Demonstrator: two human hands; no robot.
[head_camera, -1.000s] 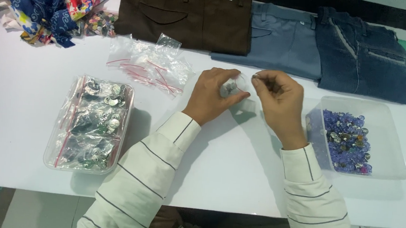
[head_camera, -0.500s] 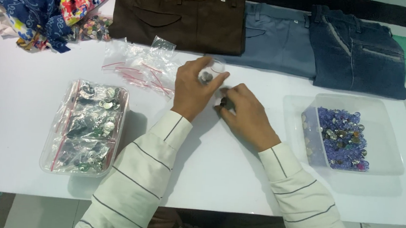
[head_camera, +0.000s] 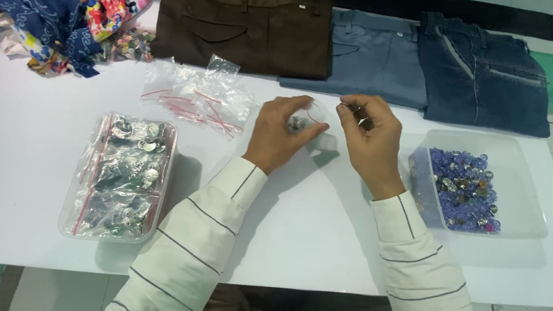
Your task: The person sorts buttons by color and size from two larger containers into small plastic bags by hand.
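Small clear zip bag (head_camera: 309,120) with a few shiny beads inside, held just above the white counter (head_camera: 296,242) at its middle, between the two hands. Mostly hidden behind the fingers, so bead count and colour hard to make out. Left hand (head_camera: 278,136) curled about the bag's lower part, grip closed on it with thumb and fingertips. Right hand (head_camera: 370,140) pinching at the bag's upper edge, grip nearly shut; exactly what sits between those fingertips not clear. Striped cream sleeves (head_camera: 183,253) running down out of the bottom edge. Just beyond the left hand, loose pile of empty clear bags with red seal strips (head_camera: 195,96). Well to the left, clear tray (head_camera: 120,176) packed with filled bags of silvery pieces. Near the right hand, clear tub (head_camera: 515,214) holding blue and purple beads. Along the far edge, folded brown trousers (head_camera: 247,31), grey-blue trousers (head_camera: 369,57) and dark denim jeans (head_camera: 487,73), side by side. At the far left corner, heap of bright printed cloth (head_camera: 58,7), cut off by the frame, with a small scatter of beads (head_camera: 131,44) beside it, too blurred to tell apart.
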